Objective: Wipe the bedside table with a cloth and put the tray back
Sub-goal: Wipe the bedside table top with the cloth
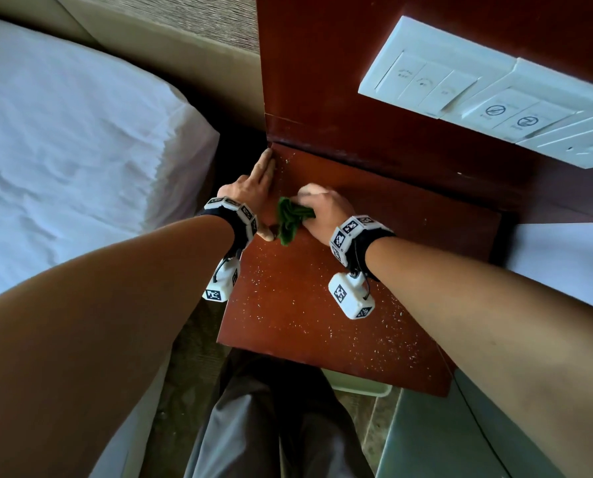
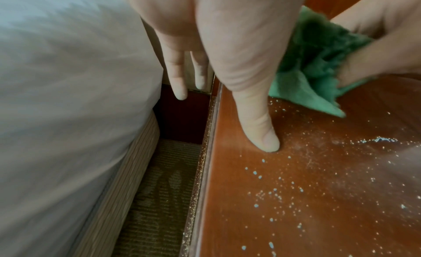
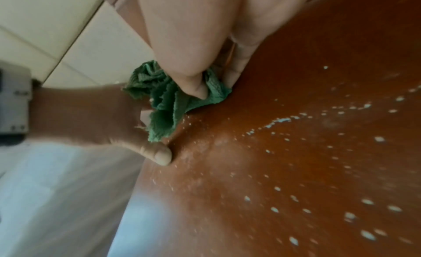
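The reddish-brown bedside table (image 1: 409,236) is sprinkled with white crumbs (image 1: 322,322). My right hand (image 1: 319,208) grips a crumpled green cloth (image 1: 293,215) and presses it on the tabletop near the back left. The wrist views show the cloth (image 3: 164,102) bunched under my right hand's fingers (image 3: 198,77). My left hand (image 1: 265,194) lies open along the table's left edge, its thumb (image 2: 262,134) on the wood beside the cloth (image 2: 314,71) and its fingers (image 2: 180,80) hanging over the side. A pale tray (image 1: 357,384) on the floor pokes out from under the table's front edge.
A bed with a white sheet (image 1: 64,150) stands close on the left, with a narrow carpeted gap (image 2: 159,189) between it and the table. A white switch panel (image 1: 478,91) sits on the wooden back panel. Another white surface (image 1: 564,257) is on the right. My legs (image 1: 271,426) are in front.
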A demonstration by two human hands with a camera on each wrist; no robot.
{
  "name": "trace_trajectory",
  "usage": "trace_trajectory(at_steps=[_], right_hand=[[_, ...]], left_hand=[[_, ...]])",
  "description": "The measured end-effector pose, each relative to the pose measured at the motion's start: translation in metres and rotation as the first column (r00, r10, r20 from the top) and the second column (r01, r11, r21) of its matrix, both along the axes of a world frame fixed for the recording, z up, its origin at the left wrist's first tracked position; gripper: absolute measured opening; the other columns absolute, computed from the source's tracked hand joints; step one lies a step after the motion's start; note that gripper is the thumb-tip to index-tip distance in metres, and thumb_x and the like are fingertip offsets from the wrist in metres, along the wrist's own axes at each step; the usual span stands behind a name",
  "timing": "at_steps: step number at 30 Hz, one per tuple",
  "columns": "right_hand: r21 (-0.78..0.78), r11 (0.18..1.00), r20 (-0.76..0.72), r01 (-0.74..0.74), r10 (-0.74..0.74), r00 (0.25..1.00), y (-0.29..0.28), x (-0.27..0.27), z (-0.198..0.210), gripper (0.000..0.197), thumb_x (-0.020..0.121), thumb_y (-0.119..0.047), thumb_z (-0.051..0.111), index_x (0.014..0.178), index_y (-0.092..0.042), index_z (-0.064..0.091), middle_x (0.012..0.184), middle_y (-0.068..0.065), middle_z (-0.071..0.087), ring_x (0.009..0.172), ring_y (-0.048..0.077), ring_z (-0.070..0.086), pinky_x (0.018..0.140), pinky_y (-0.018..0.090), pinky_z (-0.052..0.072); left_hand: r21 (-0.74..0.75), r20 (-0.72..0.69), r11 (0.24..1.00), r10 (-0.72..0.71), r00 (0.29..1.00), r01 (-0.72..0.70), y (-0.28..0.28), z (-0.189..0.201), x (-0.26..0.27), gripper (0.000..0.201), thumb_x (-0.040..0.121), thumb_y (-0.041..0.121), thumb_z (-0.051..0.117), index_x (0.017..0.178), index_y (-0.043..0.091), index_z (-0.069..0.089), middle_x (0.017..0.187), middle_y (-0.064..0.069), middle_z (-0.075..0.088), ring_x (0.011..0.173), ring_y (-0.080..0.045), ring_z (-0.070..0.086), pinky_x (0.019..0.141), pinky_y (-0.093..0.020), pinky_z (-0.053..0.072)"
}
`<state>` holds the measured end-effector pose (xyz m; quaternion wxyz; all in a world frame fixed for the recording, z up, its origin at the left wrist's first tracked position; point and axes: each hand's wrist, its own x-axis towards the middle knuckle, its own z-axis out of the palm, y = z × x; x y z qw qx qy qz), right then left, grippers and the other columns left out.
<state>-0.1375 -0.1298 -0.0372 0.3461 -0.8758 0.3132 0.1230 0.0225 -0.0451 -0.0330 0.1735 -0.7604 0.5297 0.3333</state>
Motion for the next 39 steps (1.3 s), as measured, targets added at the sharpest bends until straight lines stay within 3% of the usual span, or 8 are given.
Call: trace_trajectory(at_steps=[4, 7, 10, 14, 20, 27, 32, 39], right_hand=[[0.13, 0.991, -0.083, -0.03, 0.041, 0.996, 0.0, -0.003, 0.006, 0.031, 0.083, -0.009, 0.061, 0.106, -0.027, 0.072, 0.11, -0.009, 0.066, 0.098, 0.018, 0.062, 0.084, 0.033, 0.052], [0.148, 0.984, -0.106, 0.103, -0.088, 0.991, -0.006, -0.001, 0.012, 0.008, 0.08, -0.015, 0.066, 0.08, -0.022, 0.071, 0.079, -0.005, 0.068, 0.076, 0.018, 0.063, 0.063, 0.026, 0.045], [0.057, 0.951, -0.09, 0.304, -0.299, 0.95, -0.014, 0.0, 0.016, 0.025, 0.077, -0.028, 0.068, 0.064, -0.016, 0.051, 0.059, -0.001, 0.058, 0.059, 0.021, 0.057, 0.045, 0.025, 0.033], [0.033, 0.866, -0.066, 0.499, -0.496, 0.866, -0.017, 0.003, 0.018, 0.025, 0.075, -0.039, 0.07, 0.086, -0.017, 0.063, 0.077, 0.001, 0.069, 0.074, 0.026, 0.065, 0.062, 0.032, 0.053], [0.101, 0.788, -0.013, 0.607, -0.609, 0.793, -0.015, 0.003, 0.022, 0.045, 0.075, -0.036, 0.071, 0.118, -0.028, 0.062, 0.108, 0.004, 0.071, 0.105, 0.027, 0.066, 0.086, 0.036, 0.054], [0.144, 0.753, 0.032, 0.642, -0.652, 0.757, -0.019, -0.014, 0.023, 0.022, 0.071, -0.024, 0.077, 0.089, -0.017, 0.067, 0.088, 0.0, 0.072, 0.086, 0.02, 0.067, 0.076, 0.028, 0.053], [0.161, 0.786, -0.009, 0.596, -0.603, 0.798, -0.025, -0.029, 0.015, 0.024, 0.068, -0.024, 0.077, 0.088, -0.027, 0.065, 0.091, -0.011, 0.071, 0.086, 0.01, 0.065, 0.075, 0.019, 0.046], [-0.202, 0.917, -0.277, 0.343, -0.39, 0.878, -0.033, -0.067, 0.002, 0.07, 0.084, -0.034, 0.067, 0.144, -0.029, 0.033, 0.153, -0.004, 0.023, 0.14, 0.028, 0.02, 0.11, 0.052, 0.03]], left_hand=[[0.019, 0.041, 1.0, -0.023, 0.999, 0.022, 0.001, 0.003, -0.001, 0.156, 0.044, 0.064, 0.087, 0.152, 0.019, -0.018, 0.156, 0.003, -0.03, 0.129, -0.027, 0.039, 0.081, -0.041, 0.055], [0.009, 0.044, 1.0, -0.006, 0.999, 0.006, 0.0, 0.009, -0.003, 0.148, 0.05, 0.054, 0.089, 0.153, 0.022, -0.012, 0.16, 0.003, -0.017, 0.131, -0.028, 0.035, 0.081, -0.042, 0.054], [-0.055, 0.018, 0.998, 0.014, 1.0, -0.013, -0.004, 0.02, -0.005, 0.139, 0.055, 0.042, 0.09, 0.154, 0.028, -0.006, 0.159, -0.002, 0.004, 0.129, -0.032, 0.039, 0.081, -0.045, 0.053], [-0.196, -0.048, 0.98, -0.045, 0.998, 0.035, -0.016, 0.033, -0.013, 0.124, 0.062, 0.042, 0.087, 0.154, 0.03, 0.004, 0.153, -0.004, 0.018, 0.115, -0.034, 0.056, 0.083, -0.044, 0.055], [-0.278, -0.033, 0.946, -0.186, 0.982, 0.17, -0.038, 0.043, -0.037, 0.09, 0.084, 0.024, 0.064, 0.153, 0.036, 0.007, 0.161, 0.003, 0.007, 0.104, -0.034, 0.064, 0.075, -0.039, 0.056], [-0.345, -0.079, 0.933, -0.139, 0.987, 0.103, -0.054, 0.042, -0.049, 0.048, 0.091, 0.022, 0.059, 0.137, 0.029, 0.048, 0.144, -0.004, 0.039, 0.097, -0.04, 0.064, 0.082, -0.045, 0.054], [-0.353, -0.035, 0.924, -0.168, 0.985, 0.145, -0.068, 0.038, -0.05, 0.049, 0.09, 0.016, 0.059, 0.136, 0.029, 0.05, 0.139, 0.0, 0.05, 0.108, -0.029, 0.062, 0.086, -0.037, 0.051], [-0.319, -0.038, 0.935, -0.178, 0.983, 0.157, -0.081, 0.04, -0.044, 0.043, 0.09, 0.009, 0.056, 0.129, 0.025, 0.058, 0.132, -0.004, 0.052, 0.105, -0.036, 0.061, 0.087, -0.041, 0.052]])
